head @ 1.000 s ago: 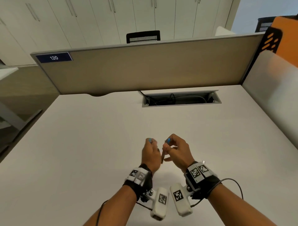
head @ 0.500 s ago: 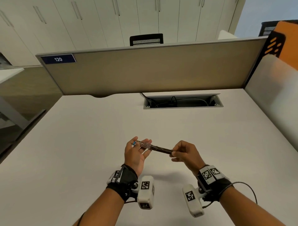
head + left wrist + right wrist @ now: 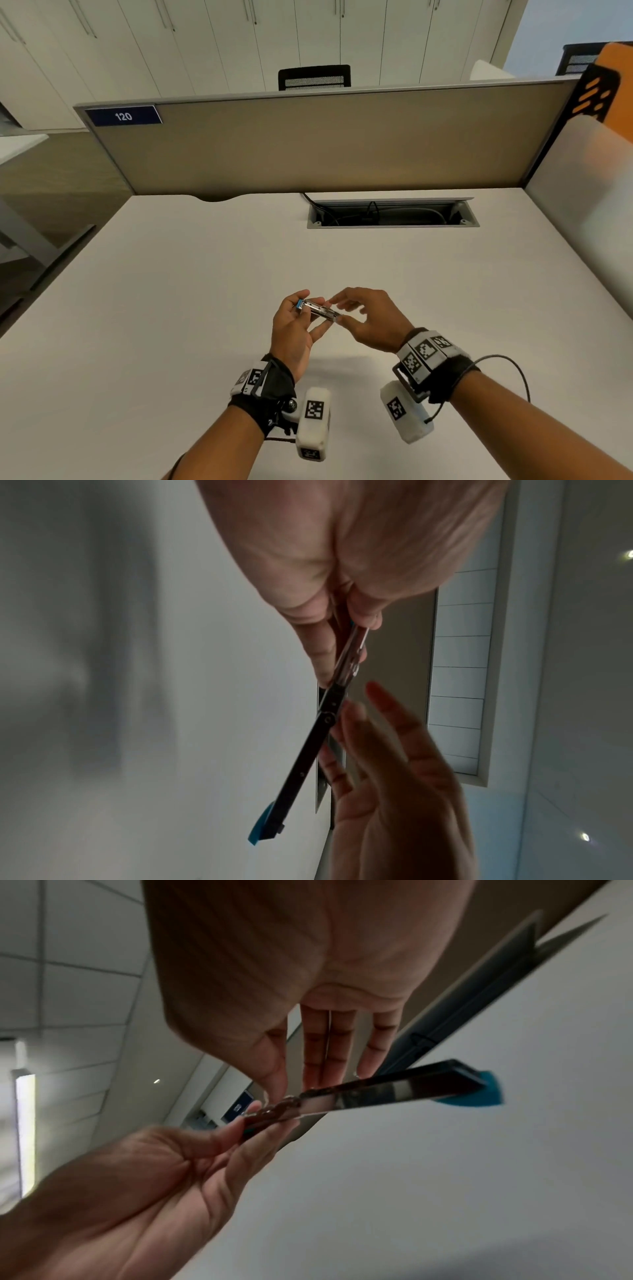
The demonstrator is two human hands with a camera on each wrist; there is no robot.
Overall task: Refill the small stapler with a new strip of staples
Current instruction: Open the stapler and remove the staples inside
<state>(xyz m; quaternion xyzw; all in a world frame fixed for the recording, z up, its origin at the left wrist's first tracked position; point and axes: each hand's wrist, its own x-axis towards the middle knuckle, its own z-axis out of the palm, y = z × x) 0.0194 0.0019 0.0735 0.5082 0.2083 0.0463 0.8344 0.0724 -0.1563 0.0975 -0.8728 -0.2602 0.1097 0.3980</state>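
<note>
The small stapler (image 3: 318, 310), a slim metal bar with blue plastic at its ends, is held above the white desk (image 3: 171, 308). My left hand (image 3: 298, 325) pinches its left end between thumb and fingers. My right hand (image 3: 356, 308) is at the other end with straight fingers, only touching the metal. In the left wrist view the stapler (image 3: 308, 750) runs down from my left hand (image 3: 322, 631) to a blue tip beside my right hand (image 3: 377, 737). In the right wrist view my right hand (image 3: 318, 1064) rests its fingertips on the stapler (image 3: 394, 1091), while my left hand (image 3: 240, 1131) pinches it. No loose staple strip shows.
An open cable tray (image 3: 392, 214) with wires is set into the desk at the back. Behind it stands a beige partition (image 3: 325, 144), and a pale side panel (image 3: 582, 212) closes the right. The desk's left edge drops to the floor.
My right hand has let go of the stapler's far end and straightened its fingers. Both hands have come closer together, and the stapler looks shorter than half a second ago.
</note>
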